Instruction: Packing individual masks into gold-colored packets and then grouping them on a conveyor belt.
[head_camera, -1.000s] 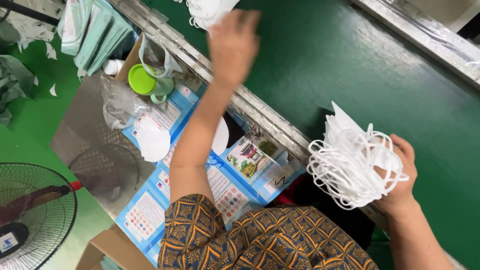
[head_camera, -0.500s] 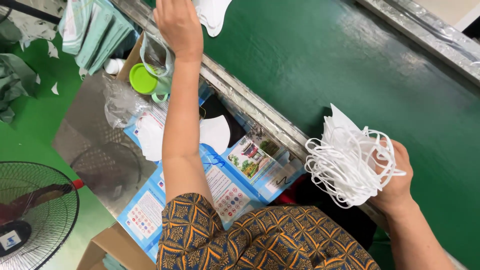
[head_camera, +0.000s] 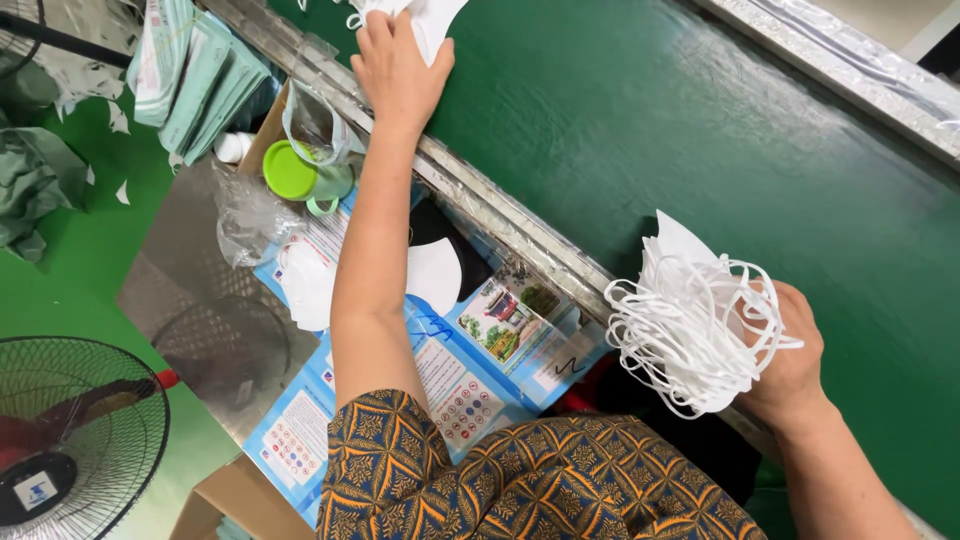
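Observation:
My right hand (head_camera: 790, 355) grips a thick stack of white face masks (head_camera: 690, 320) with looped ear straps, held upright over the near edge of the green conveyor belt (head_camera: 640, 120). My left hand (head_camera: 398, 70) reaches far out to the top left and rests palm down on a single white mask (head_camera: 435, 20) that lies on the belt near the picture's top edge. Its fingers press on the mask; whether they close around it is unclear.
A metal rail (head_camera: 480, 205) borders the belt. Below it lie blue printed boxes (head_camera: 470, 370), loose white masks (head_camera: 435, 275), a green-lidded cup (head_camera: 295, 172), clear plastic bags and teal packets (head_camera: 195, 85). A floor fan (head_camera: 70, 440) stands at the bottom left.
My left hand has swung left along the belt and come down onto the white mask at the top. My right hand and its stack have stayed nearly still.

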